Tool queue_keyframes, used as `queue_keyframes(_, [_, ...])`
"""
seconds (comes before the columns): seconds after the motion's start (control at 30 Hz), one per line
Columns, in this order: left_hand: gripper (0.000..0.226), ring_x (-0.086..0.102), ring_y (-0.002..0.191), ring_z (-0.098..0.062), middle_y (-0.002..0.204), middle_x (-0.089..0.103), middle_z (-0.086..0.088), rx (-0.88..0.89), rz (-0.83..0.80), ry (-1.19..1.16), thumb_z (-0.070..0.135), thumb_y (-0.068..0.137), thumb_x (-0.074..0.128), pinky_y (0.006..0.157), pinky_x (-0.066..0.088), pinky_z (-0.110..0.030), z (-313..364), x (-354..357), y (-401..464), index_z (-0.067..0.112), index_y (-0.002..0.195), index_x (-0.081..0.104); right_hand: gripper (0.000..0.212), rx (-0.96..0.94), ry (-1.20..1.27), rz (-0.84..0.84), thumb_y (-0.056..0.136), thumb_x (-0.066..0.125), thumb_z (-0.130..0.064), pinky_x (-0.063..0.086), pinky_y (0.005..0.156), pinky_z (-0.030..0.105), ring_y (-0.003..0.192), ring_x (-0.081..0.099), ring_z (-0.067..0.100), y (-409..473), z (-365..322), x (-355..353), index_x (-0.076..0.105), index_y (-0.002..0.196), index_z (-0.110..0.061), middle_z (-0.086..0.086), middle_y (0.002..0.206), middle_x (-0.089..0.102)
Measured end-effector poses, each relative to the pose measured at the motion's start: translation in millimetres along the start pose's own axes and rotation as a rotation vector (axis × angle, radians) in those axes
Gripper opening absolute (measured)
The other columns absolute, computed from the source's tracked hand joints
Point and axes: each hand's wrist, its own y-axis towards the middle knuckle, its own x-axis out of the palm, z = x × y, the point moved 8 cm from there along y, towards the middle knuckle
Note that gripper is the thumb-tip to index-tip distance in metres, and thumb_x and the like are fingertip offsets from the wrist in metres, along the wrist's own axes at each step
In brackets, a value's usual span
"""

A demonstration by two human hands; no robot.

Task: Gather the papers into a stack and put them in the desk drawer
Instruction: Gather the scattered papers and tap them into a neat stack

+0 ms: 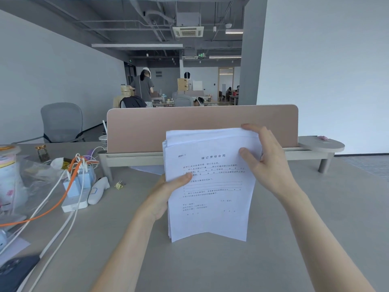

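A stack of white printed papers (210,199) stands upright on its bottom edge on the grey desk (210,266), in the middle of the view. My left hand (168,190) grips the stack's left edge, thumb across the front sheet. My right hand (267,163) holds the upper right corner, fingers over the top edge and thumb on the front. Another white sheet (149,168) lies flat on the desk under the shelf, behind the stack. No drawer is in view.
A pink divider panel (202,127) on a raised shelf (315,147) stands right behind the stack. On the left lie a power strip with chargers and cables (76,192), a white handheld device (97,191), binder clips (120,184), jars and a dark phone (14,272).
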Motion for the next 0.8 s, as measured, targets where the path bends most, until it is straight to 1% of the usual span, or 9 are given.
queue_keyframes(0.13, [0.04,0.072,0.11,-0.024,0.118,0.076,-0.006,-0.046,-0.003,-0.02,0.023,0.076,0.074,0.1,0.05,-0.045,-12,-4,4,0.017,0.115,0.073,0.051,-0.053,-0.018,-0.012,0.092,0.059,-0.004,0.037,0.073,0.01,0.097,0.047,0.0,-1,-3,5,0.053,0.137,-0.028,-0.018,0.118,0.055])
queue_keyframes(0.23, [0.042,0.071,0.111,-0.025,0.119,0.075,-0.007,-0.041,-0.002,-0.018,0.021,0.077,0.074,0.101,0.05,-0.046,-17,-7,7,0.015,0.119,0.071,0.047,-0.035,0.003,0.014,0.092,0.06,-0.004,0.037,0.066,0.009,0.093,0.055,0.013,0,1,5,0.061,0.132,-0.029,-0.011,0.117,0.057])
queue_keyframes(0.3, [0.04,0.072,0.109,-0.025,0.117,0.076,-0.006,-0.03,0.003,-0.006,0.019,0.077,0.076,0.099,0.052,-0.045,-19,-8,7,0.016,0.117,0.071,0.054,0.006,0.032,0.018,0.094,0.059,-0.005,0.037,0.071,0.004,0.091,0.057,0.011,0,7,5,0.054,0.14,-0.032,-0.004,0.125,0.056])
queue_keyframes(0.37, [0.038,0.073,0.106,-0.023,0.114,0.078,-0.004,-0.02,0.028,0.005,0.016,0.075,0.082,0.096,0.053,-0.044,-21,-8,7,0.018,0.113,0.072,0.069,0.069,0.18,0.009,0.095,0.06,-0.007,0.033,0.089,-0.001,0.118,0.051,-0.01,-3,13,13,0.033,0.152,-0.035,-0.018,0.147,0.044])
queue_keyframes(0.43, [0.04,0.074,0.104,-0.024,0.111,0.079,-0.004,-0.014,0.068,0.002,0.02,0.073,0.083,0.094,0.055,-0.045,-24,-10,7,0.018,0.111,0.073,0.077,0.231,0.466,0.02,0.094,0.065,-0.01,0.038,0.105,0.015,0.137,0.043,-0.003,-8,30,26,0.022,0.152,-0.037,-0.021,0.156,0.036])
queue_keyframes(0.47, [0.042,0.074,0.104,-0.024,0.111,0.078,-0.005,-0.014,0.092,0.0,0.022,0.073,0.084,0.094,0.055,-0.046,-26,-12,8,0.016,0.113,0.072,0.073,0.333,0.589,0.03,0.094,0.067,-0.012,0.045,0.102,0.025,0.134,0.052,0.007,-13,41,34,0.026,0.15,-0.035,-0.013,0.152,0.045])
queue_keyframes(0.53, [0.043,0.074,0.104,-0.026,0.113,0.078,-0.008,-0.013,0.136,-0.005,0.023,0.075,0.083,0.094,0.056,-0.048,-30,-15,8,0.013,0.116,0.072,0.051,0.512,0.727,-0.012,0.094,0.068,-0.019,0.054,0.089,0.032,0.121,0.065,0.019,-23,59,52,0.045,0.139,-0.027,-0.004,0.133,0.065])
queue_keyframes(0.63, [0.032,0.075,0.101,-0.026,0.111,0.078,-0.008,-0.017,0.193,-0.017,0.018,0.084,0.078,0.091,0.057,-0.048,-38,-17,10,0.013,0.115,0.071,0.036,0.623,0.735,-0.131,0.094,0.066,-0.028,0.055,0.089,0.038,0.114,0.07,0.019,-40,74,77,0.06,0.13,-0.025,-0.006,0.122,0.074])
queue_keyframes(0.8, [0.017,0.077,0.082,-0.008,0.093,0.081,0.007,0.057,0.294,0.054,0.027,0.087,0.075,0.072,0.06,-0.032,-32,-17,13,0.021,0.102,0.073,0.036,0.641,0.724,-0.094,0.095,0.059,-0.009,0.057,0.071,0.024,0.096,0.075,0.007,-48,81,88,0.057,0.125,-0.027,-0.008,0.113,0.075])
